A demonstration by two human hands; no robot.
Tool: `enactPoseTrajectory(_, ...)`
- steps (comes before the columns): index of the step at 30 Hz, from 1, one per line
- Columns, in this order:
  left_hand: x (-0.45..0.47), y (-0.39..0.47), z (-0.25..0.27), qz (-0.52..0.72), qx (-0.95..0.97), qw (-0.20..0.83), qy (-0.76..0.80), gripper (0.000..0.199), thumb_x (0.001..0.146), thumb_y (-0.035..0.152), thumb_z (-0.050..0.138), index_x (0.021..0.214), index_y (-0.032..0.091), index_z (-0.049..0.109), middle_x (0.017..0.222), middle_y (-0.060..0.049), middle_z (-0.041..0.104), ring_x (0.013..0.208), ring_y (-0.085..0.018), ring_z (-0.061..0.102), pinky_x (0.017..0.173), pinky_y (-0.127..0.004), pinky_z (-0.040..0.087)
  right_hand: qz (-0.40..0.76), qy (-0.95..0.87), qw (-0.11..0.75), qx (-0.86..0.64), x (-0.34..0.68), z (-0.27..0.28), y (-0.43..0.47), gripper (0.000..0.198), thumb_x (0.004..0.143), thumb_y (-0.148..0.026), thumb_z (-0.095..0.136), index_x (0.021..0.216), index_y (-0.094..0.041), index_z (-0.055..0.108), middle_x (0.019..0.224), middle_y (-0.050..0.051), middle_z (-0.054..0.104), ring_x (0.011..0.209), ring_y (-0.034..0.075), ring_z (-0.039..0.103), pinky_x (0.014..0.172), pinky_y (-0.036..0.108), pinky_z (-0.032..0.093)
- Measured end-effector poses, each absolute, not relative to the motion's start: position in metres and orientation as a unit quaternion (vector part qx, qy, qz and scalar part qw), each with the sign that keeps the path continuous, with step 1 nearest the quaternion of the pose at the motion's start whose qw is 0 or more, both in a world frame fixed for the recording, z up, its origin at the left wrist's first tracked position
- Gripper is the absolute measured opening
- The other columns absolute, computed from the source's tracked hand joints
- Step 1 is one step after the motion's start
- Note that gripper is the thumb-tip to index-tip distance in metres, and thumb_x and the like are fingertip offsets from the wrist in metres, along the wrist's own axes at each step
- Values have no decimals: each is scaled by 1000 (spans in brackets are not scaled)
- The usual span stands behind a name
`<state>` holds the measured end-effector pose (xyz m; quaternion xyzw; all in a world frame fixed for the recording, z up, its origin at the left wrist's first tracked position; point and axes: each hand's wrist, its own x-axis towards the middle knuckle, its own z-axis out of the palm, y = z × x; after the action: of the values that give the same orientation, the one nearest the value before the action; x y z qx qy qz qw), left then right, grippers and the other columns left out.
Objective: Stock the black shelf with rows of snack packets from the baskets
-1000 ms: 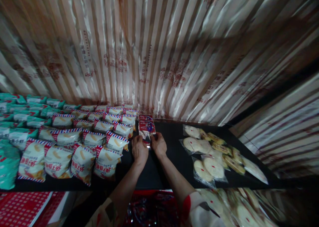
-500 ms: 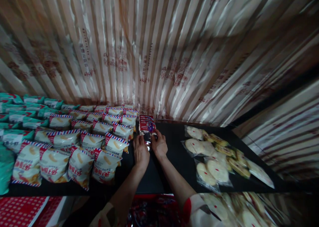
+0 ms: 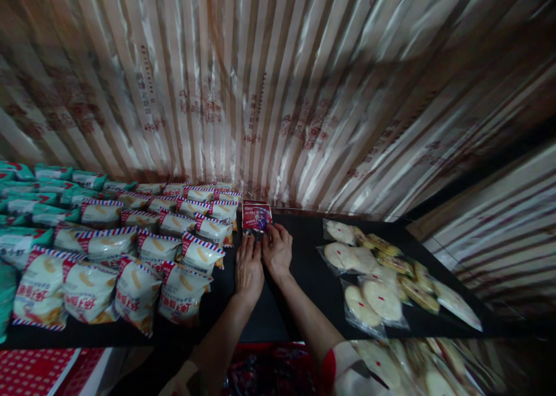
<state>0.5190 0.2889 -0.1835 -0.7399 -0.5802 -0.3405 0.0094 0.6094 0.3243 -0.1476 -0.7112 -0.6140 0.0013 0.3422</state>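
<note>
A small stack of red and purple snack packets (image 3: 257, 217) lies on the black tabletop near the back curtain. My left hand (image 3: 249, 267) is palm down at its near edge, fingers stretched forward and touching the lower left part. At the lower right corner, my right hand (image 3: 278, 250) rests with its fingers apart and slightly bent, the fingertips against the packet. Neither hand is wrapped round anything. Left of my hands stand rows of white snack bags (image 3: 185, 294) with red and blue striped edges.
Teal snack bags (image 3: 19, 245) fill the far left. To the right lie clear-wrapped round flat cakes (image 3: 382, 299) and yellowish packs (image 3: 419, 293). A striped plastic curtain (image 3: 278, 95) hangs behind the black table (image 3: 299, 257). Below its front edge are dark red packets (image 3: 269, 370) and more wrapped cakes (image 3: 377, 364).
The silvery near end of the packet no longer shows between my hands. My left fingers have straightened out, and my right hand has shifted slightly up. The view has moved a little.
</note>
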Motion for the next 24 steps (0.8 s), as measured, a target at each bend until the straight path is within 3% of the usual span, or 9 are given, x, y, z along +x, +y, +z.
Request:
enactPoseTrajectory(3,520,288,-184,-343,-739,16,-579,41,85,7,38,123,10,53,132,-15,52,129,-26,40,102,-41,41,-23,-689,357,-630,608,-144,336,37,88,-25,40,116,-17,62,132,10,51,121,24,40,102,41,36)
enactPoseTrajectory(7,520,287,-182,-352,-739,15,-574,43,86,7,36,125,10,51,129,-14,55,128,-24,43,103,-41,40,0,-758,284,-588,606,-135,353,39,89,-28,42,123,-19,59,136,10,49,134,24,29,106,44,31)
enactPoseTrajectory(14,519,287,-181,-359,-743,2,-565,42,86,7,34,124,8,51,132,-15,51,130,-24,40,105,-41,39,42,-756,165,-632,606,-126,363,50,92,-43,39,133,-18,48,146,12,37,140,26,18,107,43,27)
enactPoseTrajectory(24,520,287,-182,-347,-741,-19,-574,39,87,11,34,122,8,53,130,-16,53,130,-26,40,106,-44,37,86,-731,97,-670,608,-134,371,55,93,-50,32,141,-23,34,153,9,18,142,25,9,110,43,19)
